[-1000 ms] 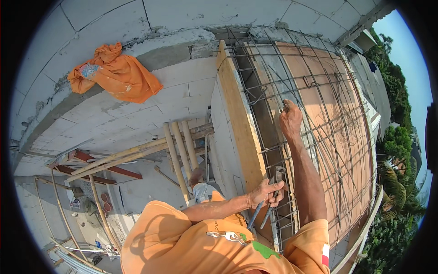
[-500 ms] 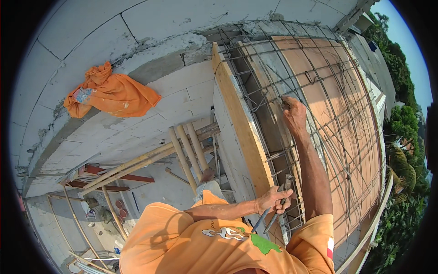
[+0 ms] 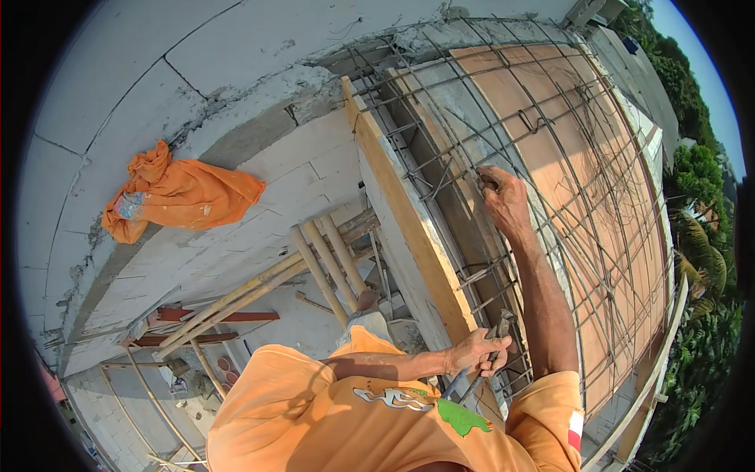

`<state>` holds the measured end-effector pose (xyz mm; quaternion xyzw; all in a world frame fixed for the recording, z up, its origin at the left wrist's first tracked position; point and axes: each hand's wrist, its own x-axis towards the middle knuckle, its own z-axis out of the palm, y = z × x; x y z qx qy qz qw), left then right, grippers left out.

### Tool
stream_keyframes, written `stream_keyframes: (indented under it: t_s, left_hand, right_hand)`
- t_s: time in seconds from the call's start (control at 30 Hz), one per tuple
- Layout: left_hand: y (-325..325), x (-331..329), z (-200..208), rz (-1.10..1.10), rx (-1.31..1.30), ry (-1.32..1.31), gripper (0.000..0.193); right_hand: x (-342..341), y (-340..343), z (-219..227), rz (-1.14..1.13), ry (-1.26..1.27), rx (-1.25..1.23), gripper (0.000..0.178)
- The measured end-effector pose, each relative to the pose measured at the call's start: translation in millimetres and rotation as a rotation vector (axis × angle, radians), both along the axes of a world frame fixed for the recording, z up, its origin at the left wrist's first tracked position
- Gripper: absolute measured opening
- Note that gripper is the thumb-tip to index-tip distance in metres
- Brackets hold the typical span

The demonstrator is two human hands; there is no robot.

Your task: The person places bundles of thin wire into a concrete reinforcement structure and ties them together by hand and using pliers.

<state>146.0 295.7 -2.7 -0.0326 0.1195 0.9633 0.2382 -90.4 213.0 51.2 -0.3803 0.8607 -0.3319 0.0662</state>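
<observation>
- While your left hand [image 3: 476,352] grips pliers [image 3: 502,323], your right hand [image 3: 507,203] curls its fingers by steel bars [image 3: 435,189], hold unclear.
- Bars surround it; wooden board [image 3: 417,236], orange cloth [image 3: 200,193] farther left.

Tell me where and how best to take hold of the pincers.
Take the pincers by both handles, probably from the orange shirt side: the handles slant back toward it, slightly apart, while the head points away, beyond the left hand.
</observation>
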Motion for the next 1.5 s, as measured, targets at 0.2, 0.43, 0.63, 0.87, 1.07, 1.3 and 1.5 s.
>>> stream_keyframes:
  t_s: [0.2, 0.43, 0.63, 0.87, 1.07, 1.3, 1.5]
  left_hand:
    - [2.4, -3.5, -1.2, -0.047, 0.009, 0.019, 0.039]
    - [-2.9, -6.1, -5.3, -0.1, -0.001, 0.006, 0.036]
    - [-7.4, -9.4, 0.6, -0.169, -0.012, -0.024, 0.034]
    - [-7.9, -12.7, -1.2, -0.189, 0.002, -0.022, 0.021]
    - [-10.4, -13.1, 2.1, -0.232, -0.064, 0.008, 0.018]
    - [2.1, -5.3, -10.3, -0.255, 0.024, -0.012, 0.022]
    - [-11.4, -15.6, 8.1, -0.197, -0.041, 0.078, 0.032]
  right_hand:
    - [-1.1, 9.0, -0.5, 0.045, 0.084, -0.079, 0.027]
    - [6.9, 26.1, 7.9, -0.011, 0.252, -0.058, 0.027]
    - [19.7, 18.1, 2.2, 0.007, 0.373, 0.109, 0.036]
    - [23.3, 9.7, -3.6, 0.037, 0.439, 0.293, 0.038]
    - [24.9, 8.7, -2.5, 0.048, 0.42, 0.268, 0.047]
    - [23.7, 16.5, 2.0, 0.036, 0.368, 0.254, 0.046]
    - [41.9, 90.4, 56.6, -0.197, 0.324, 0.087, 0.041]
